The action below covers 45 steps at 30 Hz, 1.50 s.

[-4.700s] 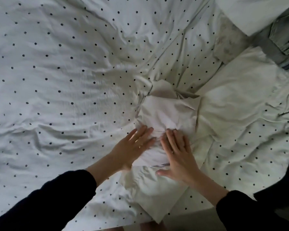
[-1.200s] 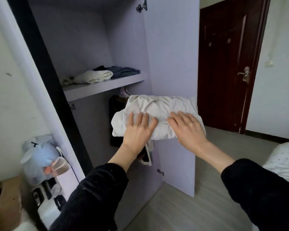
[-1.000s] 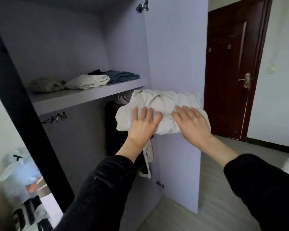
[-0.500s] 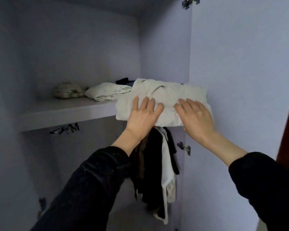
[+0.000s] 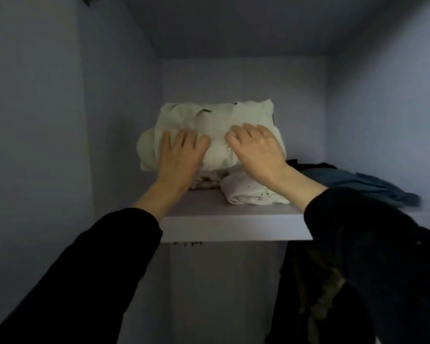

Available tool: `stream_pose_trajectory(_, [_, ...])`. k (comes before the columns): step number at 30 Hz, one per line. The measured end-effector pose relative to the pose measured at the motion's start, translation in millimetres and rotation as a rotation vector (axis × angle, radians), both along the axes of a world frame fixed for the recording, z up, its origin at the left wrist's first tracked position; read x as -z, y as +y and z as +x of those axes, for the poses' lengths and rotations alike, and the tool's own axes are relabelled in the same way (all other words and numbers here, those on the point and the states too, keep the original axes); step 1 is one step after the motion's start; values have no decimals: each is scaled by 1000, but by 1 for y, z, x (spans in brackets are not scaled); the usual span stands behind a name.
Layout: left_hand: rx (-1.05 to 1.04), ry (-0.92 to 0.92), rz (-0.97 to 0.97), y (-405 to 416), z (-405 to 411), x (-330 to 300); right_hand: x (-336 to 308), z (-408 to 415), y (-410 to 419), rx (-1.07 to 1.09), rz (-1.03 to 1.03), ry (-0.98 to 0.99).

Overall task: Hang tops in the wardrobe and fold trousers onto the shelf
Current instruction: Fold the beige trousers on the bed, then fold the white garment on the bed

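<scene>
Now both hands, left [image 5: 181, 152] and right [image 5: 255, 147], press flat-fingered (nothing clenched) on folded cream trousers [image 5: 216, 125]; these top a pile on the shelf [image 5: 233, 228].

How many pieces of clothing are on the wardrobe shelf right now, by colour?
Cream or white: 2, the folded trousers under both hands and the speckled roll beneath them.
Mottled, partly hidden: 1, a bundle under the trousers.
Dark blue: 1, the pile at right.
Total: 4
</scene>
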<state>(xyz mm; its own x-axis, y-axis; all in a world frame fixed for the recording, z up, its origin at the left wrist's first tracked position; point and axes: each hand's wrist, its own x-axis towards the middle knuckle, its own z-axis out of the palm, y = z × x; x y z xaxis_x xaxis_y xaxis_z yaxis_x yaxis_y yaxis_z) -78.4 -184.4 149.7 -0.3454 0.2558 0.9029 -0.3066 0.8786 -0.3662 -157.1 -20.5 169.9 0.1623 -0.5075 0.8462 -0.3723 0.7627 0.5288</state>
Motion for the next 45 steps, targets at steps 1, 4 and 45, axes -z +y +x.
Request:
stream_pose_trajectory(1, [-35, 26, 24, -21, -12, -7, -11, -16, -27, -44, -21, 44])
stream_pose_trajectory(4, [-88, -27, 107, -64, -38, -12, -12, -53, -80, -64, -28, -44])
stream_pose_trajectory(45, [-613, 234, 1854, 222, 585, 412, 418, 506, 19, -677, 1547, -1743])
